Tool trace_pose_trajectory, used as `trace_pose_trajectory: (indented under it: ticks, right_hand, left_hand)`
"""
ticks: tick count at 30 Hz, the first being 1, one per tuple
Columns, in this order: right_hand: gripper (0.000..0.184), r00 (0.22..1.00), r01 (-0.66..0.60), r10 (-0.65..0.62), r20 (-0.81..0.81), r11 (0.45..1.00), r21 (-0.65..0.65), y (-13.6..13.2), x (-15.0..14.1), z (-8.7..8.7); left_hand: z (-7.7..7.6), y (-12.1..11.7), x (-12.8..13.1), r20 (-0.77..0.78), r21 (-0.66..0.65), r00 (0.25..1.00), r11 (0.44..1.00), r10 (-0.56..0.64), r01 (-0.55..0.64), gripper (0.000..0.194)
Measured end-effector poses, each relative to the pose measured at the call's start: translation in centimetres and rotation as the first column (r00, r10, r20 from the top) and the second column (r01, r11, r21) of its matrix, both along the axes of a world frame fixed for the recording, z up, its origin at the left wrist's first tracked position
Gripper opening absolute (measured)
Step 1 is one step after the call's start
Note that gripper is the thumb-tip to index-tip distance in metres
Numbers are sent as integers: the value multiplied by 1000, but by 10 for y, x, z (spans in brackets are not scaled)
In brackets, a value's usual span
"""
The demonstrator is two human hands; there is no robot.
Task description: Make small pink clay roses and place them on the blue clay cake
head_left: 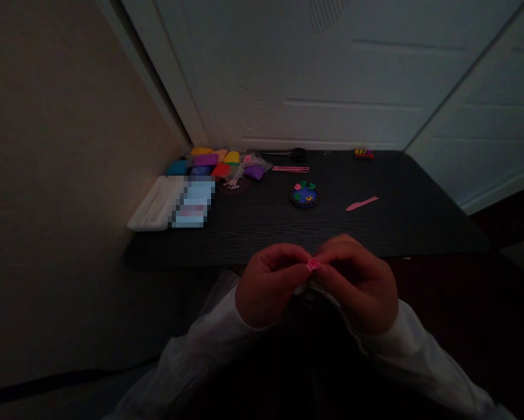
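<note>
A small pink clay flower (313, 264) is pinched between the fingertips of both hands, just in front of the table's near edge. My left hand (271, 283) grips it from the left with thumb and forefinger. From the other side, the thumb and forefinger of my right hand (360, 283) close on it too. Beyond the hands, a round clay pond (304, 195) lies on the black table (262, 227), with a blue middle, a dark rim, green leaf shapes, a pink flower and yellow bits. A pink clay knife (362, 204) lies to its right.
Colourful clay packets (207, 160) are heaped at the back left, beside a white case (157, 204) and a blurred blue sheet (195, 203). Scissors (297, 154) and pink tools (290, 169) lie at the back. A small colourful piece (363, 154) sits back right, by the white panel (332, 125).
</note>
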State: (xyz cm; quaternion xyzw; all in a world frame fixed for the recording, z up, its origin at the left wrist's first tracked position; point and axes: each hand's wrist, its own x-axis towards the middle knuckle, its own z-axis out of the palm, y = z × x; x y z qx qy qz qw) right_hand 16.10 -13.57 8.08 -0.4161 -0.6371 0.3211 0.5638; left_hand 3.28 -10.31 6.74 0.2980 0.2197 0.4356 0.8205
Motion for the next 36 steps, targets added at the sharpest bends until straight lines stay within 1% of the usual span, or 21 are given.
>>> trace_pose_trajectory:
  ticks: [4,9,14,17,20,24,26,27,28,29,30,31,34,36]
  right_hand:
    - [17,1000,22,-22,-1,1000,-8,2,4,-4]
    - [24,991,22,-23,134,1000,8,4,8,-9]
    - [14,972,97,-88,218,995,-33,9,6,-11]
    - [10,964,124,-114,242,992,-27,12,5,-14]
    - [8,970,138,-127,207,990,-41,16,6,-19]
    - [4,990,134,-129,54,984,-117,28,10,-29]
    - [3,989,145,-146,-4,982,-123,38,14,-34]
    - [4,988,151,-154,-20,982,-115,44,16,-36]
    - [5,987,158,-161,-25,982,-103,51,20,-38]
    - [6,985,169,-172,-25,981,-93,57,23,-39]
    - [8,982,186,-188,-19,979,-90,65,27,-40]
    - [9,979,204,-206,-8,974,-95,72,31,-40]
    - [16,969,246,-248,-4,961,-126,92,44,-39]
    - [20,968,245,-251,-25,960,-138,105,52,-40]
  left_hand:
    - [-2,3,0,48,-53,999,998,-10,13,8]
    - [-4,6,-1,53,-27,999,1000,-5,6,7]
    - [-8,8,1,17,0,998,999,52,-52,10]
    - [-13,11,1,-8,-1,997,997,75,-75,10]
    - [-17,16,-1,-36,-16,995,996,89,-90,10]
    - [-21,24,-5,-71,-73,991,990,114,-119,11]
    - [-24,29,-8,-101,-78,984,985,146,-154,11]
    - [-27,33,-10,-130,-57,977,983,167,-176,10]
    - [-29,38,-11,-183,-6,965,981,190,-194,10]
    - [-32,44,-14,-249,64,943,975,220,-211,10]
    - [-35,51,-16,-343,167,902,962,263,-217,11]
    - [-38,59,-19,-458,298,832,936,312,-187,13]
    - [-42,84,-28,-555,417,752,901,356,-119,22]
    - [-41,101,-34,-612,487,701,873,366,-30,22]
